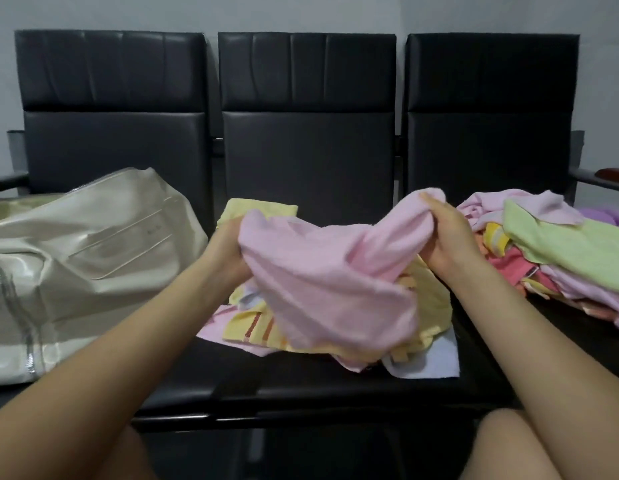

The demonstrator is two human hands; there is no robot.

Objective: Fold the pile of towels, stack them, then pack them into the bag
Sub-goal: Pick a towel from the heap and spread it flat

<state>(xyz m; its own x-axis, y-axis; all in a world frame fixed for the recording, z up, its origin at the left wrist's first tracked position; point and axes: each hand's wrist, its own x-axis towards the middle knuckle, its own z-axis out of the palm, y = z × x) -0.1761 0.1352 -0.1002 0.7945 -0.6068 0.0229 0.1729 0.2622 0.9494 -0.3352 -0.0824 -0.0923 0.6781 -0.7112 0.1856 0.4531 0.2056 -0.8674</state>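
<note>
Towel in hand: pink towel (332, 271), unfolded and bunched, held up over the middle seat; its lower part hangs down onto the cloths beneath it.
Head view, left hand: left hand (228, 251) closed on the pink towel's left edge, fingers mostly hidden behind the cloth.
Head view, right hand: right hand (446, 233) closed on the towel's upper right corner, thumb on top, fabric gathered in the grip.
Under the towel: several cloths lie spread on the middle seat (301, 382), among them a yellow towel with orange stripes (256, 327), a pale pink one at the left edge, and a light blue-white cloth (433, 358) sticking out at the front right.
Behind: a small yellow towel (263, 207) lies flat at the back of the same seat, partly covered by the left hand and the pink towel.
Pile: loose heap of unfolded towels (550, 258) on the right seat, just beside the right hand; a light green towel (571, 247) on top, pinks, lilac and orange-striped pieces under and around it.
Bag: cream glossy bag (79, 258) lying on the left seat, zip visible along its top and near side; whether it is open cannot be told.
Seating: row of three black padded chairs (304, 98) against a pale wall.
Foreground: both bare forearms reach in from below; knees show at the bottom edge.
</note>
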